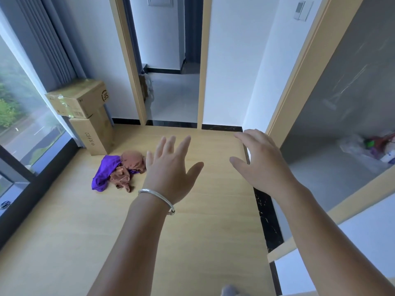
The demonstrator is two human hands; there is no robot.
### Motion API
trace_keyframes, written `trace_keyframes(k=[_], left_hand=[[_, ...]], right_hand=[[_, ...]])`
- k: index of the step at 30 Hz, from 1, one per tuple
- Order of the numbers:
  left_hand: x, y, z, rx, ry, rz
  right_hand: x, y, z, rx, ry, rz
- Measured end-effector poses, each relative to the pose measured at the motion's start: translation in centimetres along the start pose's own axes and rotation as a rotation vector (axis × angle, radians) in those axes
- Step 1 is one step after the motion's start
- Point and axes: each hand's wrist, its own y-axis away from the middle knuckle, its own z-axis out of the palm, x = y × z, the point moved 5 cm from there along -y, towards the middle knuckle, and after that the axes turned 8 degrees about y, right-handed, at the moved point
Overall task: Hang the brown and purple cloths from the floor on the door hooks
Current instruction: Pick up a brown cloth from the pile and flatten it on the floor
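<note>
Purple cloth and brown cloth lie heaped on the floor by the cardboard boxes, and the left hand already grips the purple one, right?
No. The head view shows the left hand open above the floor, gripping nothing. The purple cloth and brown cloth do lie heaped by the cardboard boxes.

Purple cloth point(103, 173) and brown cloth point(131, 160) lie on light wood-grain floor point(64, 242); cardboard boxes point(85, 107) tan; bracelet point(158, 198) silver.

We see a pale wooden floor point(192, 231). A purple cloth point(104, 171) and a brown cloth point(128, 165) lie crumpled together on it, just beside two stacked cardboard boxes point(89, 116) by the window.
</note>
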Motion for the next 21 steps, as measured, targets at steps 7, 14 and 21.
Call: trace_keyframes(k=[7, 14, 21], left_hand=[[0.8, -6.6, 1.9, -0.002, 0.007, 0.030], [4.1, -16.6, 3.0, 0.044, -0.045, 0.083], [8.2, -26.4, 5.6, 0.069, -0.048, 0.113]], right_hand=[[2.7, -5.8, 2.0, 0.018, -0.046, 0.012], [9.1, -14.0, 2.4, 0.045, -0.095, 0.037], [15.8, -22.4, 2.9, 0.056, -0.128, 0.040]])
